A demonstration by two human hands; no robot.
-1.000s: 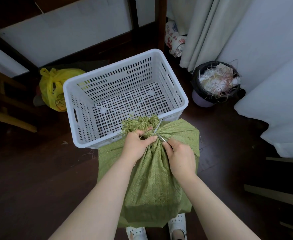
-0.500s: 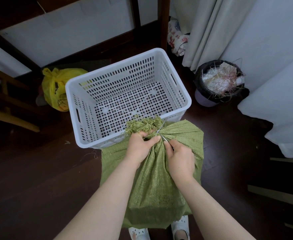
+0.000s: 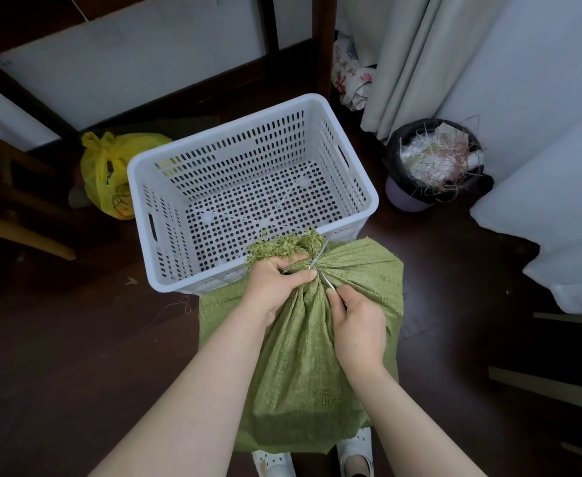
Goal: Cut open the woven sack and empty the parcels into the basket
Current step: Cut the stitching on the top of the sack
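1. The left hand (image 3: 275,284) is clenched round the gathered neck of the green woven sack (image 3: 299,356), with the thumb lying across the bunched cloth.
2. The right hand (image 3: 358,325), just to the right of the left one, has its fingers curled round a thin metal tool (image 3: 324,278). The tool's tip meets the neck right beside the left thumb. I cannot tell whether it is scissors or a knife.
3. The sack stands upright on the dark floor (image 3: 76,356) beneath both hands. Its frayed top (image 3: 282,244) sprouts just beyond the left knuckles and hangs over the basket's near rim.
4. The white perforated plastic basket (image 3: 145,173) sits directly ahead of both hands, touching the sack.
5. A yellow plastic bag (image 3: 110,173) lies well beyond the left hand, beside the basket's left wall.
6. A black-lined waste bin (image 3: 396,173), stuffed with straw-like strands, stands well beyond the right hand.
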